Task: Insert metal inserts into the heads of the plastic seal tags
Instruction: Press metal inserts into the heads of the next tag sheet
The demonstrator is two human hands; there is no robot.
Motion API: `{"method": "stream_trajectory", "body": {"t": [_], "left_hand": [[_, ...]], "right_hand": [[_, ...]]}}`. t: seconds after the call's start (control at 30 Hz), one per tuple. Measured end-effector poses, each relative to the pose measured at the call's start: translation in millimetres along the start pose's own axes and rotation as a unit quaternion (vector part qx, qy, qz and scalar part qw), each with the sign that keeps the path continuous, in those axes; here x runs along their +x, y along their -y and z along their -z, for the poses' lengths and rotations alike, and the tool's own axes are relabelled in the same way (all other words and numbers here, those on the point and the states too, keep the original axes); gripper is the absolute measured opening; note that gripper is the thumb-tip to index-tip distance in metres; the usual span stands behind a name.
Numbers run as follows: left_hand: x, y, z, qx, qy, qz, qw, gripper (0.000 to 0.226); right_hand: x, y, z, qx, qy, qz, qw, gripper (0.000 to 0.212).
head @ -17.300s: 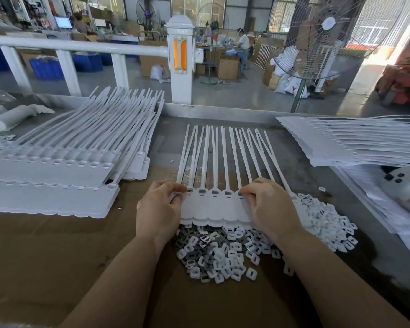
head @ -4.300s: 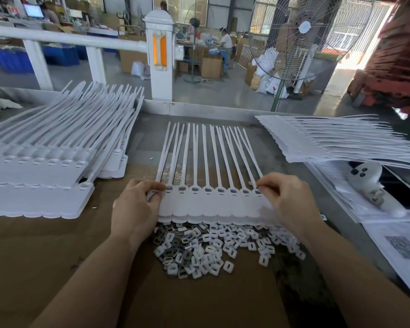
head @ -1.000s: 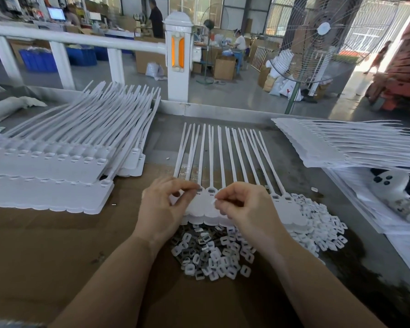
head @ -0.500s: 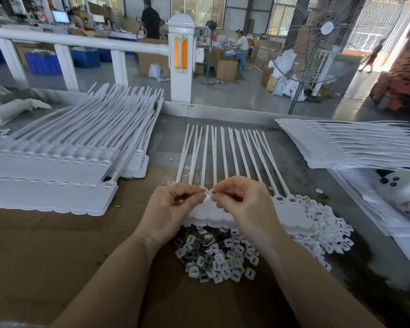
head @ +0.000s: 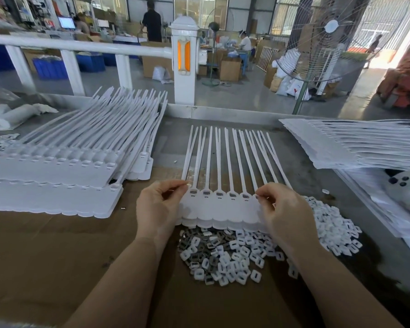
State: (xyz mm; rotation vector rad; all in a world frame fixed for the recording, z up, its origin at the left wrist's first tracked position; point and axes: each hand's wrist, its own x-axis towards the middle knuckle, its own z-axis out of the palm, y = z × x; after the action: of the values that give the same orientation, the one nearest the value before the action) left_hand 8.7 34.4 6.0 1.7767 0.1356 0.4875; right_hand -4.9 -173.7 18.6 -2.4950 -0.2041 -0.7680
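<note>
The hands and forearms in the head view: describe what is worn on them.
Nothing is worn on either. The left hand and the right hand are bare, with no gloves, rings, watch or wristband visible. Both forearms are bare too, with no sleeve in the frame. Fingernails look short and unpainted.

"Where's the camera?"
"On the head, looking forward and down, close over the desk (head: 57, 256)."
"Only that view?"
"Only that, and the workshop floor (head: 234, 98) shows beyond."
</note>
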Motion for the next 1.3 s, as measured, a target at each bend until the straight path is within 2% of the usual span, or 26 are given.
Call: {"method": "stream_trajectory", "body": {"t": [0.57,1.07,1.3], "left_hand": [[20,2,16,0.228,-0.002,-0.036,0.973,0.010],[16,9,10,0.286,0.044,-0.111,0.951,0.012],[7,5,10,0.353,0.037,-0.177,0.918,0.016]], "right_hand": [[-7,-12,-8,0.042,0.011,-0.019,0.999,0.009],[-8,-15,-9,0.048,0.008,-0.020,0.999,0.010],[-8,-14,-7,0.060,0.012,-0.026,0.998,0.009]]}}
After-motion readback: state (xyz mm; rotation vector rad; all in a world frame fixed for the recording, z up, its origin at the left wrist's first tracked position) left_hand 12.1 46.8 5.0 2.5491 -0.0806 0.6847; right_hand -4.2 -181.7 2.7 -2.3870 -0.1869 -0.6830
